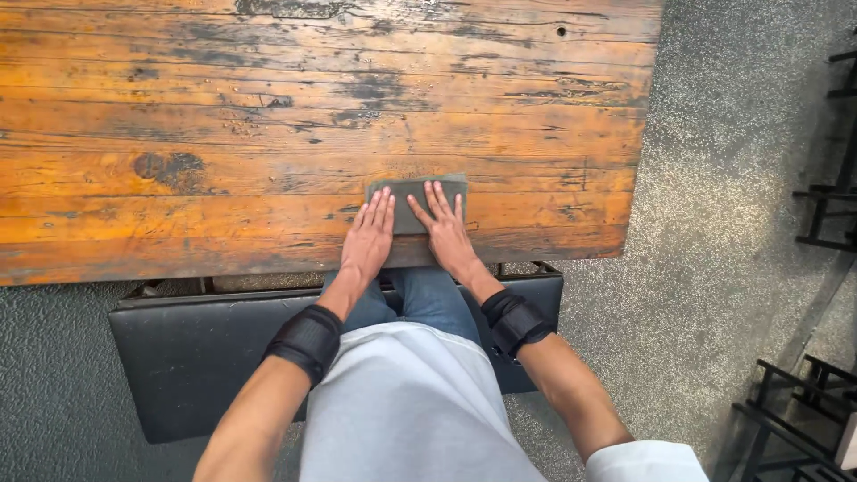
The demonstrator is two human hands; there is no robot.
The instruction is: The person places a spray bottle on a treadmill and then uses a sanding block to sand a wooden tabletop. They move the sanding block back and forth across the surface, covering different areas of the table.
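A grey rectangular sanding sheet (416,203) lies flat on the worn orange wooden table (223,134) near its front edge, its long axis running left to right along the planks. The left hand (369,239) and right hand (444,230) both press on it with flat, spread fingers, gripping nothing. The hands cover its lower corners, so its near edge is hidden.

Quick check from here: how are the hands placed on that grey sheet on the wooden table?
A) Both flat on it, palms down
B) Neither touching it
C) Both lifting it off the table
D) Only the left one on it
A: the left hand and right hand both lie flat, fingers spread, on the grey sheet, which rests on the wooden table.
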